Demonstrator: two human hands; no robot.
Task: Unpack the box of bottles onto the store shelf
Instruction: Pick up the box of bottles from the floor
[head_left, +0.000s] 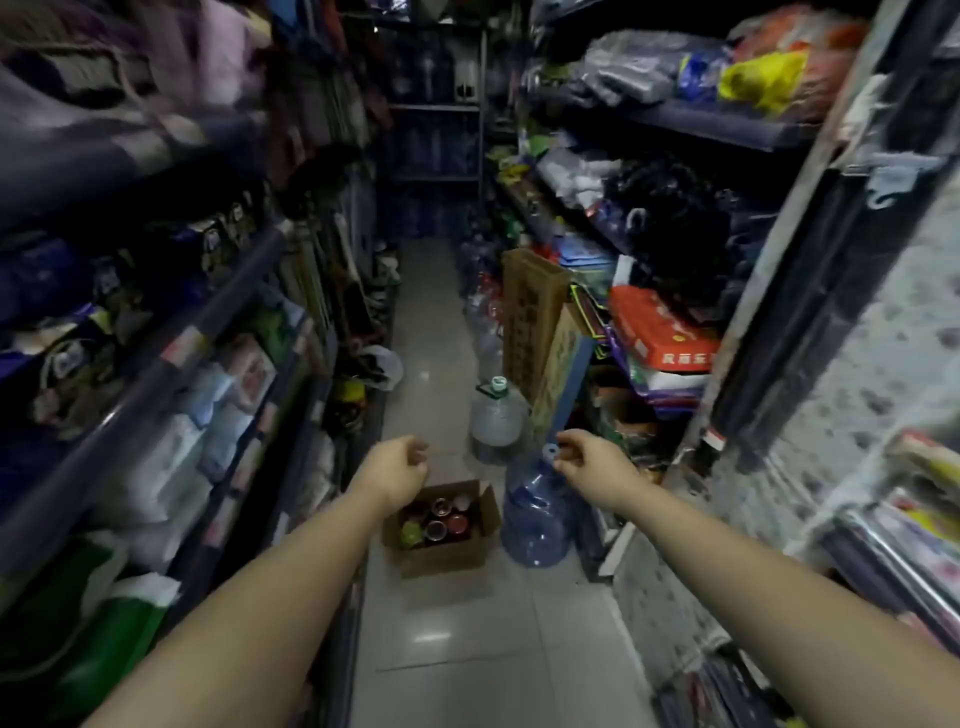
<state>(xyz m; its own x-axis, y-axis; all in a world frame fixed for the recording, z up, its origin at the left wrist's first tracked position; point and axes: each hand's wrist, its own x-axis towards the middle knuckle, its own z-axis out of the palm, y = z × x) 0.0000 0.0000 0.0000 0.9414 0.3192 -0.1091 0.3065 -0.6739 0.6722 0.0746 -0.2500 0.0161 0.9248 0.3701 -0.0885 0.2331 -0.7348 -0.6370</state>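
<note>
Both arms are stretched out above the aisle floor (467, 597). The left hand (397, 462) is loosely curled, nothing gripped; the right hand (582, 457) likewise, empty. The open cardboard box (441, 553) of bottles (447, 519) is seen on the floor below, just beside a blue water jug (535, 519).

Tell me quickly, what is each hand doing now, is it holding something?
Left hand: fingers loosely curled, holds nothing, above the cardboard box.
Right hand: fingers loosely curled, holds nothing, in front of the blue water jug.
</note>
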